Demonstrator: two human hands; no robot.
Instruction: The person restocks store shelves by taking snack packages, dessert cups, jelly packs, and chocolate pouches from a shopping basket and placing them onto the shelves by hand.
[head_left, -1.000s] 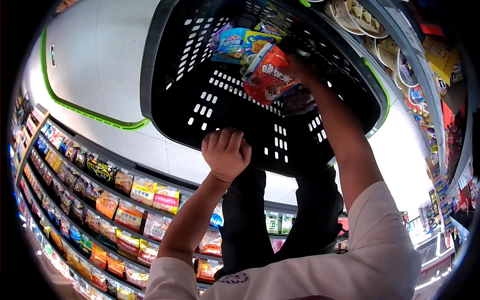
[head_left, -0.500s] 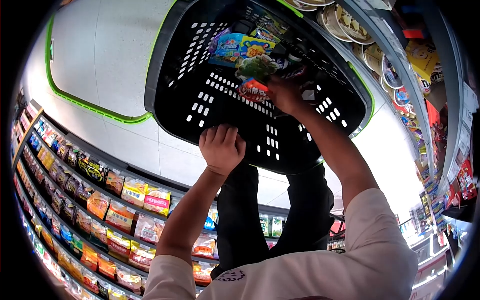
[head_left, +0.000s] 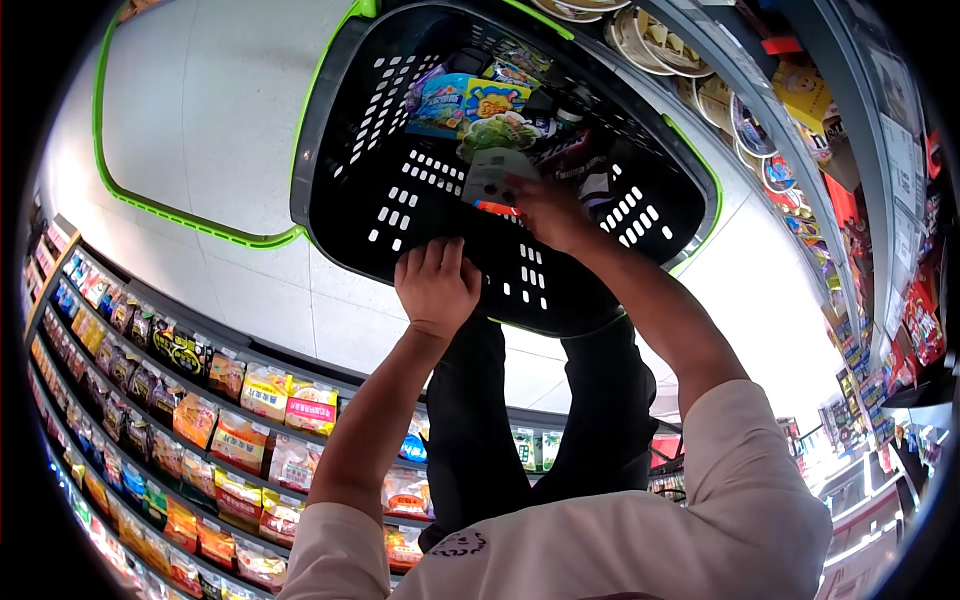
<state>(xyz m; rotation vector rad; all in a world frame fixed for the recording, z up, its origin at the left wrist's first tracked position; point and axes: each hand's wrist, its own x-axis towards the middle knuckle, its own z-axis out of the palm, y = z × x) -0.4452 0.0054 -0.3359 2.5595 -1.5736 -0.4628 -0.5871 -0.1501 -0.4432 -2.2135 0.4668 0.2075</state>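
My left hand (head_left: 437,285) is closed over the near rim of a black shopping basket (head_left: 345,235) with green trim. Inside the basket my right hand (head_left: 545,210) grips a package (head_left: 500,178) whose pale greyish side faces up, with a bit of red at its lower edge. Just beyond it lies a green leafy-looking packet (head_left: 500,132). A blue packet (head_left: 441,103) and a yellow packet (head_left: 495,98) rest further back. To the right of the package is a dark packet (head_left: 572,170), partly behind my right hand.
A green basket handle (head_left: 190,228) hangs out over the pale floor at the left. Shelves of bagged snacks (head_left: 240,440) run along the lower left. Another shelf (head_left: 830,130) with round tubs (head_left: 665,45) stands close on the right. My legs are below the basket.
The red package in my right hand has turned from its red front to its pale side and moved down and left. My left hand stays on the rim. The view has shifted slightly.
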